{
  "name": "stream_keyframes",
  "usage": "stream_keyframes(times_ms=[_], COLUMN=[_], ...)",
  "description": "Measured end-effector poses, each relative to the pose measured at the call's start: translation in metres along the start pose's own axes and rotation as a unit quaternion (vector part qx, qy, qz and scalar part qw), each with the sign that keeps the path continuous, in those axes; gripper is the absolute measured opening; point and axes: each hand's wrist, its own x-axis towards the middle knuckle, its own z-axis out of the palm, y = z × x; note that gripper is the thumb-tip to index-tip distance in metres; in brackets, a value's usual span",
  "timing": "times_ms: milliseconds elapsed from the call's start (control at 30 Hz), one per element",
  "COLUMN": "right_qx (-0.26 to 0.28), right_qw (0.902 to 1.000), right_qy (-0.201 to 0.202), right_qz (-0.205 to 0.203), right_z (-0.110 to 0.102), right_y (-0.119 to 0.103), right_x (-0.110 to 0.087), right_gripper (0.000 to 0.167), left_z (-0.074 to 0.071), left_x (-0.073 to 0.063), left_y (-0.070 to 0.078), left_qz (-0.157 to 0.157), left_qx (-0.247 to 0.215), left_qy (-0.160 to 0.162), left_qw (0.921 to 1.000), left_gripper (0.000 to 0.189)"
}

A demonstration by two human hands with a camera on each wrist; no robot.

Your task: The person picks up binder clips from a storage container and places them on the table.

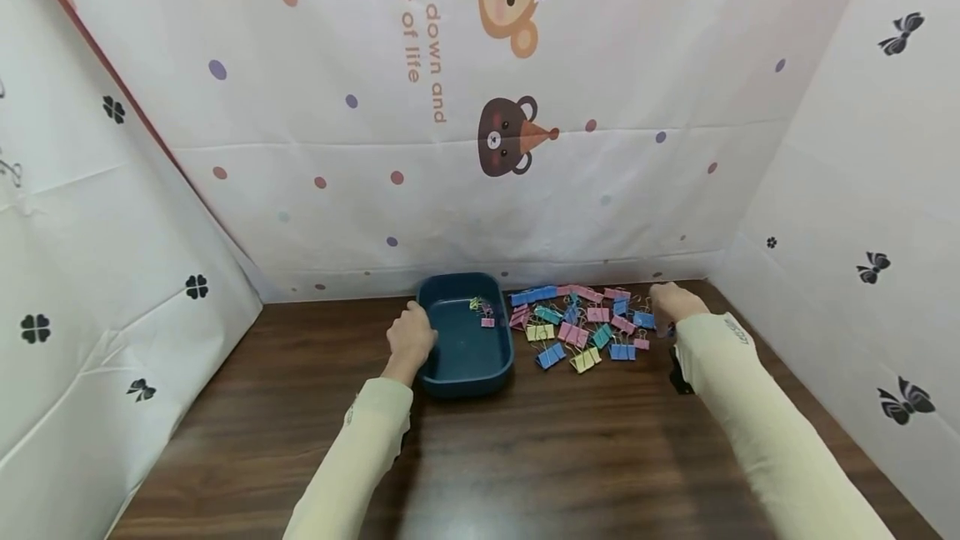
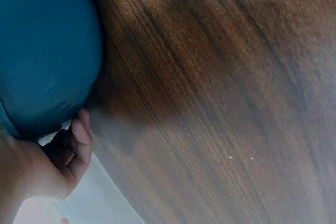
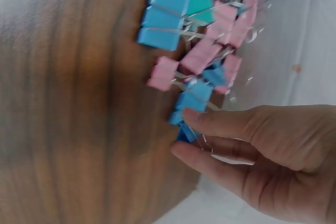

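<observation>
My left hand grips the left rim of a dark teal plastic box. In the left wrist view its curled fingers are against the box's outer wall, with the thumb hidden. Inside the box lie a few small binder clips, one pink and one yellow-green. At the right end of a spread of coloured binder clips, my right hand pinches a small blue binder clip between thumb and fingertips. Another blue binder clip lies right beside the thumb, next to a small pink one.
Several pink, blue, green and yellow binder clips lie on the dark wooden table, right of the box. Behind them hangs a white printed cloth. Similar white sheets flank the table. A small black object shows below the right wrist.
</observation>
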Motion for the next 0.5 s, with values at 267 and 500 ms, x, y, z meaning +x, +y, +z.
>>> stream_keyframes(times_ms=[267, 500], right_qx=[0.147, 0.188], right_qw=[0.9876, 0.9797], right_qy=[0.003, 0.023], right_qz=[0.055, 0.067], right_z=[0.036, 0.046], right_y=[0.021, 0.016], right_x=[0.015, 0.016], right_gripper=[0.047, 0.023], left_z=[-0.003, -0.003], left_x=[0.000, 0.003], left_y=[0.001, 0.000], left_qz=[0.005, 0.004], left_qx=[0.006, 0.021], left_qy=[-0.004, -0.010], left_qw=[1.0000, 0.9997], left_gripper=[0.047, 0.049])
